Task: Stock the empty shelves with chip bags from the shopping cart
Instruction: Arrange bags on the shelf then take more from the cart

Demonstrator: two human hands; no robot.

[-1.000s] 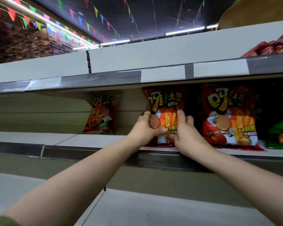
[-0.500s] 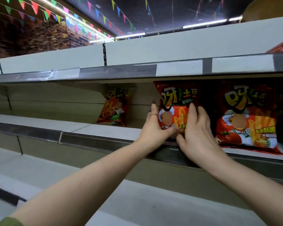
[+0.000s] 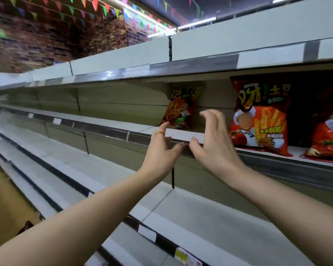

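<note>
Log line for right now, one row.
left hand: open, empty | right hand: open, empty | red bag: upright on shelf, not held | orange bag: upright farther back

The red chip bag (image 3: 261, 116) carries yellow lettering and yellow fries; the smaller chip bag (image 3: 182, 107) is orange-brown. White shelves (image 3: 104, 118) have grey edge strips (image 3: 104, 129). Multicoloured bunting (image 3: 96, 6), brown brick-patterned wall (image 3: 46, 39), gold ring (image 3: 159, 133).

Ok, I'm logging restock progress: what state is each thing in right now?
Left hand: open, holding nothing.
Right hand: open, holding nothing.
Red chip bag: upright on the shelf, no hand on it.
Orange chip bag: upright, farther back on the shelf.
Far-right red bag: standing, partly out of frame.
</note>
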